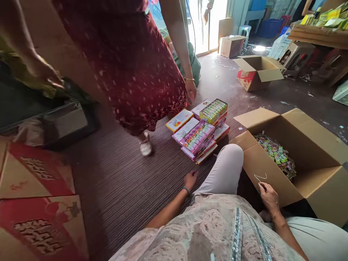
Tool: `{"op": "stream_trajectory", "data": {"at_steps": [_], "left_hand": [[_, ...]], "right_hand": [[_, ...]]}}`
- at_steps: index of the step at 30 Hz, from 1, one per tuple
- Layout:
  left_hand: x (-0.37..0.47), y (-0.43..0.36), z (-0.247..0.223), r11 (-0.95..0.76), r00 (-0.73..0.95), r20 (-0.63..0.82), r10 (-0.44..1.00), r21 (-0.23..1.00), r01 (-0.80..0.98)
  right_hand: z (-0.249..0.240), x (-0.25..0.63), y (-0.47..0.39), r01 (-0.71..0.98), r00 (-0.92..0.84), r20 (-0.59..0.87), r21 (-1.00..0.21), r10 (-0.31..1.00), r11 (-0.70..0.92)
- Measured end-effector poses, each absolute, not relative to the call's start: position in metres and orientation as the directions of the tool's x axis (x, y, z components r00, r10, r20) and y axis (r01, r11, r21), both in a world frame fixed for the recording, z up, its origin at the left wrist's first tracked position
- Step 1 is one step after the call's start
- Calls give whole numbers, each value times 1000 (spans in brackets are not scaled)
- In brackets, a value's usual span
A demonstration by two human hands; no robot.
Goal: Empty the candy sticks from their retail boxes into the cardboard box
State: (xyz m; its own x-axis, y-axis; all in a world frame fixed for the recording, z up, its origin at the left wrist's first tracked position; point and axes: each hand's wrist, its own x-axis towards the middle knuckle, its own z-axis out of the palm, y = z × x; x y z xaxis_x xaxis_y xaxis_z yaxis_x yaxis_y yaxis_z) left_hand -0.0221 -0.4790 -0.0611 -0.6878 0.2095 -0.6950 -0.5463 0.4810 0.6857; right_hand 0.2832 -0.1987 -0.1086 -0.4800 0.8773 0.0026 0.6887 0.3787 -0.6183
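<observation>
My left hand [191, 180] is closed, fingers curled, above the floor just in front of a stack of flat display boxes; anything inside it is hidden. The stack has a purple box [197, 137] of small packets in front and a green box [213, 111] behind. A yellow-edged white box [179, 120] lies on its left side. My right hand [269, 197] pinches what looks like a thin white strip [261, 177] beside the near wall of an open carton [268, 177]. Inside that carton lies a heap of small green and multicoloured packets [276, 152].
A person in a dark red patterned dress [136, 69] stands close, one hand beside the stack. Red-printed cartons [40, 228] are piled at left. Another open carton [252, 74] and a closed one [231, 46] stand behind. A wooden table [318, 35] holds yellow packets.
</observation>
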Motion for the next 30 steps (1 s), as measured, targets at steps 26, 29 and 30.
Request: {"op": "stream_trajectory", "data": {"at_steps": [26, 29, 30], "left_hand": [[-317, -181, -37, 854, -771, -405, 491, 48, 519], [-310, -185, -33, 827, -750, -397, 529, 44, 560], [-309, -185, -32, 823, -745, -400, 534, 43, 566]], "right_hand": [[-134, 219, -207, 677, -346, -425, -731, 836, -91], [-128, 206, -207, 670, -370, -453, -734, 811, -105], [-127, 204, -206, 669, -372, -460, -735, 806, -111]]}}
